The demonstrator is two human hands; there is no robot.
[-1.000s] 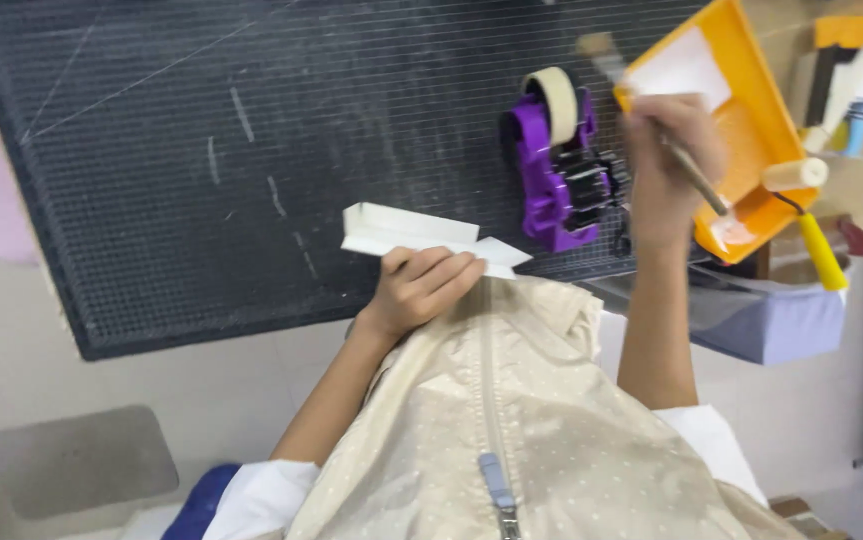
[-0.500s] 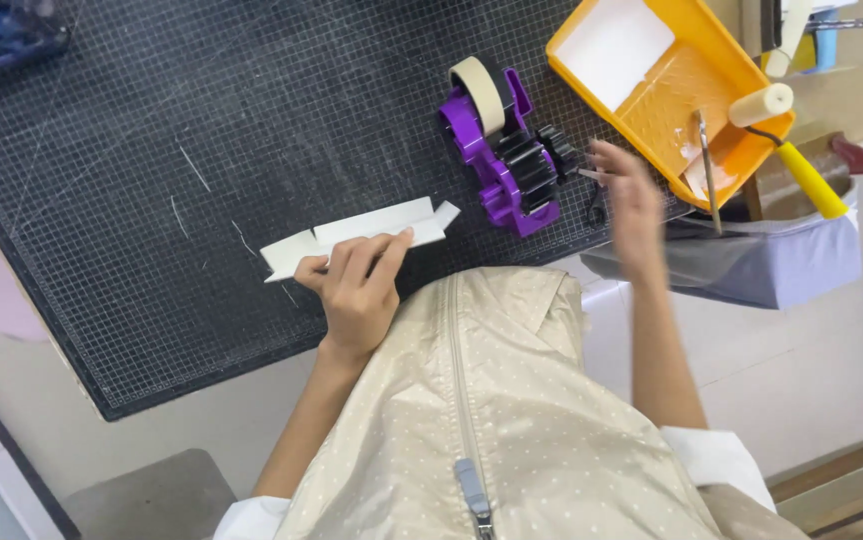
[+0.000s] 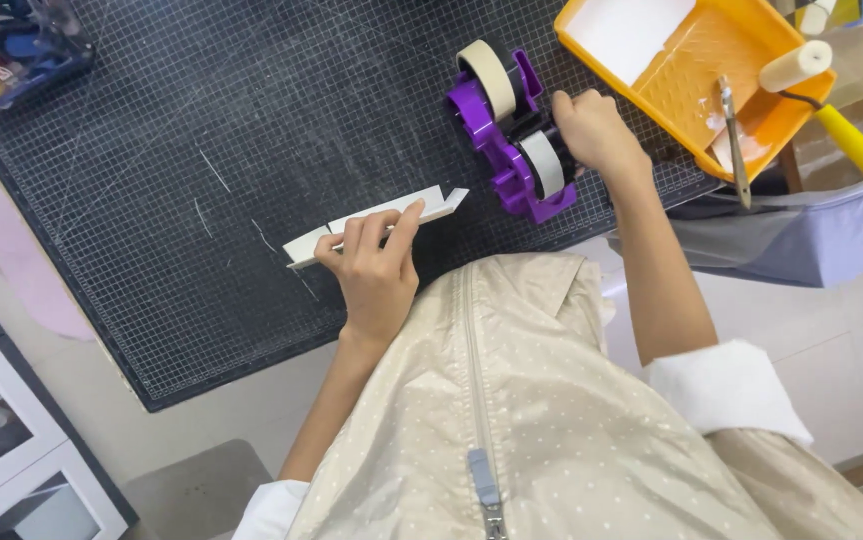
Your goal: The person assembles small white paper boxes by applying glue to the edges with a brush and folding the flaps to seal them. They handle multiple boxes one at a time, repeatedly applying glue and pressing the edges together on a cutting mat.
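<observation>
My left hand (image 3: 375, 268) presses its fingers flat on a folded strip of white cardboard (image 3: 421, 205) lying on the black cutting mat (image 3: 201, 130). My right hand (image 3: 591, 130) rests closed against the right side of a purple tape dispenser (image 3: 511, 130) that carries two rolls of beige tape. Whether the fingers grip the dispenser or only touch it is hard to tell. A thin brush (image 3: 733, 140) lies in the orange paint tray (image 3: 721, 70) just right of that hand.
A paint roller with a yellow handle (image 3: 831, 100) leans on the tray's right rim. A box of small items (image 3: 11, 50) sits at the mat's far left corner. White drawers (image 3: 1, 420) stand at the left. My beige dotted jacket (image 3: 551, 420) fills the foreground.
My right hand put the brush down in the orange tray and moved left onto the purple tape dispenser. My left hand stayed on the cardboard strip.
</observation>
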